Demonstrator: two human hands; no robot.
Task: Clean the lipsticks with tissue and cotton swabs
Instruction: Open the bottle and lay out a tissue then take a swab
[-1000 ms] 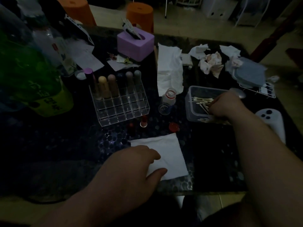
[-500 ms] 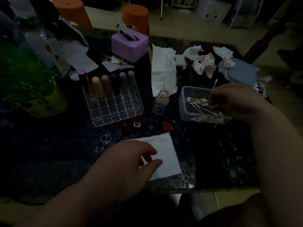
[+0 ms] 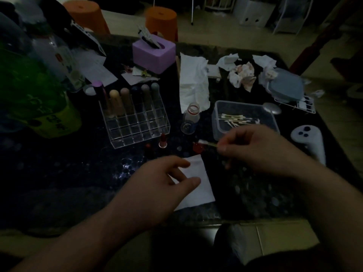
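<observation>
A dim table, read left to right. At nine o'clock stands a green bottle [image 3: 29, 91]; beside it a clear acrylic organizer [image 3: 135, 122] holds capped lipsticks [image 3: 127, 101] in its back row. Just in front of the organizer, near the centre, an uncapped red lipstick [image 3: 163, 141] stands on the table [image 3: 59, 173], with a darker tube and a red cap close by.

At six o'clock the left hand [image 3: 157, 185] rests on a flat white tissue [image 3: 198, 183], fingers [image 3: 191, 183] loosely spread and gripping nothing, only pinning the sheet.

The change is at three o'clock: the right hand [image 3: 253, 150], half a second ago over the clear plastic box [image 3: 245, 107] of swabs, has come away toward the centre, fingers pinched on a single cotton swab [image 3: 206, 143] whose white tip points at the red cap. That suggests picking the tool is done and wiping is next.

Behind, at twelve o'clock, sit a purple tissue box [image 3: 154, 54], a draped white paper towel [image 3: 193, 85] and a small clear bottle [image 3: 191, 118]; crumpled stained tissues [image 3: 243, 75] lie at one o'clock, a white controller [image 3: 308, 142] at three. The loose cap and the small bottle crowd the path to the lipstick, and poor light hides detail.
</observation>
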